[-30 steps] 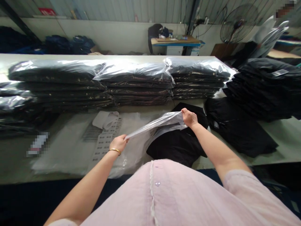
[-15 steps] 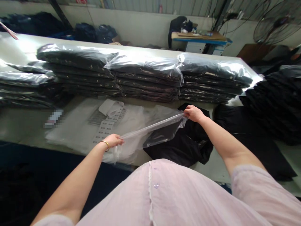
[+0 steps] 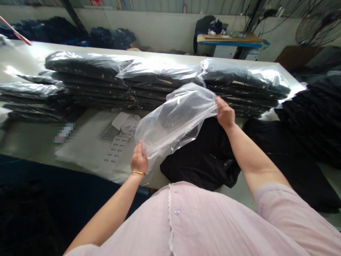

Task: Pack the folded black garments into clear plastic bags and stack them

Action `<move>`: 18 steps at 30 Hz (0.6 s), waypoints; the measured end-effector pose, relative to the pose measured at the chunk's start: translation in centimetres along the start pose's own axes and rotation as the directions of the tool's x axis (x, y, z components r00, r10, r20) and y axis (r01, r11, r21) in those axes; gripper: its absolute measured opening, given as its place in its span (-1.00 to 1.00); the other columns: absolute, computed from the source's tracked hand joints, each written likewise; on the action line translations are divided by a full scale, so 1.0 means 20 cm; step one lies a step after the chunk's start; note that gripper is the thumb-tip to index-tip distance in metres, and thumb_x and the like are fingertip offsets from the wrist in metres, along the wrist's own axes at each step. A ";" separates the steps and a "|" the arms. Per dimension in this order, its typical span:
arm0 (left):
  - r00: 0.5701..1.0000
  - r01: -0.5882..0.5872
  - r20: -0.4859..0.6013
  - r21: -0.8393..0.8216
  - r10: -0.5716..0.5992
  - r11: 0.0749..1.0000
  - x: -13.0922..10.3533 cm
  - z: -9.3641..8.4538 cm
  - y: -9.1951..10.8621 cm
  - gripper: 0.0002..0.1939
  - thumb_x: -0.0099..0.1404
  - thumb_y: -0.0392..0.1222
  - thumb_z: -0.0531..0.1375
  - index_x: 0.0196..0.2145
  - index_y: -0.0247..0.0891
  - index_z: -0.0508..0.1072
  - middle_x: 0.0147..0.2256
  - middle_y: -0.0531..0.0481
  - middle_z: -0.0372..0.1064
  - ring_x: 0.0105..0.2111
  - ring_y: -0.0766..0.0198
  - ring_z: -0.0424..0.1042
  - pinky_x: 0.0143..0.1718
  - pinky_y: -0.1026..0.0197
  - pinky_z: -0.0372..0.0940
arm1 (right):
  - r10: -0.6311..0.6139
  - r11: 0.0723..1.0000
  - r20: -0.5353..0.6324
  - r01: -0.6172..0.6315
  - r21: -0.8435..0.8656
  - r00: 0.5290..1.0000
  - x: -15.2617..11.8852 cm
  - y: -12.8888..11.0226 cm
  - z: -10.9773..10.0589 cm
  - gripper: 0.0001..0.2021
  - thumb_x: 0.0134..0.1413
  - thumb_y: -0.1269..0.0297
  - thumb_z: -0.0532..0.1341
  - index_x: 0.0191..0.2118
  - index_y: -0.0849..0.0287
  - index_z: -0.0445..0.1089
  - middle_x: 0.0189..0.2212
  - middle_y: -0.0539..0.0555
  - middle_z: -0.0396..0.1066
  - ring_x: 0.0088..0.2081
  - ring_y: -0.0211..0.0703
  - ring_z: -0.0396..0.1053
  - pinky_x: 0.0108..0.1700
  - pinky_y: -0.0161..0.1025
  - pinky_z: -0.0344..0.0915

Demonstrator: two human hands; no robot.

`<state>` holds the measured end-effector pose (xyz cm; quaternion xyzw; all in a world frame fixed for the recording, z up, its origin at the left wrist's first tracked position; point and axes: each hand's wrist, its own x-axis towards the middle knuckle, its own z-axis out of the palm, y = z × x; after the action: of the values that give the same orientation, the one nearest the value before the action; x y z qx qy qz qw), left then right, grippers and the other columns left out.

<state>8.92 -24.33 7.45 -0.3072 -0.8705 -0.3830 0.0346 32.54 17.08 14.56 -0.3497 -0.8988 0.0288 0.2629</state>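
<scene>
A clear plastic bag (image 3: pixel 177 117) is stretched between my hands above the table, its body puffed out and away from me. My left hand (image 3: pixel 139 159), with a gold bangle at the wrist, is closed on its near left end. The far right end is gripped by my right hand (image 3: pixel 225 112). Below the bag lies a black folded garment (image 3: pixel 205 160), partly covered by it. Flat clear bags (image 3: pixel 82 149) are piled to the left, with a sheet of printed labels (image 3: pixel 115 147) and a curled white strip (image 3: pixel 125 122) on top.
Stacks of bagged dark garments (image 3: pixel 167 76) line the back of the table, with another bagged stack (image 3: pixel 32 97) at left. At right are a black garment (image 3: pixel 285 149) and a heap of black clothing (image 3: pixel 314 117). Beyond stand a small work table (image 3: pixel 229 41) and a fan (image 3: pixel 319 25).
Both hands have risen and moved away from my body, the left also rightward. The bag, pulled into a narrow band before, now billows open between them.
</scene>
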 end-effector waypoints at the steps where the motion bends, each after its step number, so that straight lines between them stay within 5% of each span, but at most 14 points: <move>1: 0.985 0.053 0.162 0.013 -0.054 0.999 -0.07 0.06 -0.03 -0.45 0.31 -0.17 0.00 0.25 -0.25 0.19 0.15 -0.24 0.26 0.19 0.03 0.23 0.23 -0.03 0.11 | 0.029 1.000 0.129 -0.028 -0.010 0.991 -0.06 0.03 0.04 -0.51 0.29 0.30 -0.06 0.30 -0.02 0.16 0.14 0.06 0.34 0.08 -0.04 0.35 0.07 -0.14 0.30; 3: 0.938 0.136 0.316 0.042 -0.142 0.990 -0.20 0.17 -0.08 -0.39 0.31 -0.16 0.01 0.29 -0.24 0.11 0.19 -0.25 0.21 0.21 0.00 0.20 0.24 -0.08 0.10 | 0.144 0.989 0.295 -0.132 -0.058 0.945 -0.17 0.10 0.13 -0.51 0.27 0.30 -0.01 0.28 -0.12 0.18 0.08 0.03 0.41 0.01 -0.01 0.40 0.02 -0.13 0.32; 8: 0.866 0.125 0.490 -0.018 -0.100 0.992 -0.37 0.34 -0.02 -0.24 0.28 0.06 0.11 0.34 -0.17 -0.04 0.30 -0.22 0.02 0.29 0.03 0.05 0.28 -0.04 0.01 | 0.317 0.948 0.325 -0.297 -0.110 0.891 -0.35 0.27 0.27 -0.51 0.32 0.28 -0.09 0.32 -0.07 0.09 0.20 0.08 0.28 0.19 0.04 0.24 0.11 -0.08 0.24; 11: 0.836 0.108 0.541 0.006 -0.094 0.994 -0.39 0.39 0.05 -0.04 0.13 0.12 0.26 0.35 -0.12 -0.11 0.34 -0.25 -0.10 0.33 -0.03 -0.06 0.29 -0.07 -0.03 | 0.371 0.929 0.408 -0.333 -0.164 0.834 -0.42 0.36 0.33 -0.51 0.33 0.29 -0.11 0.33 -0.02 0.09 0.23 0.13 0.24 0.27 0.03 0.12 0.18 -0.01 0.17; 15: 0.822 0.095 0.558 0.052 -0.108 0.994 -0.38 0.46 0.06 0.09 0.02 -0.04 0.37 0.36 -0.07 -0.16 0.36 -0.27 -0.23 0.35 -0.09 -0.15 0.27 -0.10 -0.01 | 0.408 0.908 0.567 -0.379 -0.176 0.715 -0.51 0.43 0.40 -0.52 0.33 0.25 -0.11 0.31 -0.02 0.12 0.11 0.19 0.37 0.08 0.02 0.37 0.03 -0.04 0.29; 18: 0.810 0.076 0.580 0.044 -0.088 0.996 -0.33 0.51 0.04 0.08 0.02 -0.21 0.37 0.36 -0.03 -0.16 0.37 -0.24 -0.25 0.35 -0.06 -0.15 0.26 -0.09 0.02 | 0.436 0.892 0.564 -0.421 -0.165 0.702 -0.57 0.43 0.41 -0.53 0.32 0.24 -0.10 0.30 0.02 0.15 0.02 0.21 0.44 -0.08 -0.02 0.46 -0.11 -0.14 0.33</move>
<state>16.50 -20.28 -1.09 -0.3714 -0.8554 -0.2638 -0.2465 40.94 17.29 0.33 -0.5254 -0.8293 0.1848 -0.0457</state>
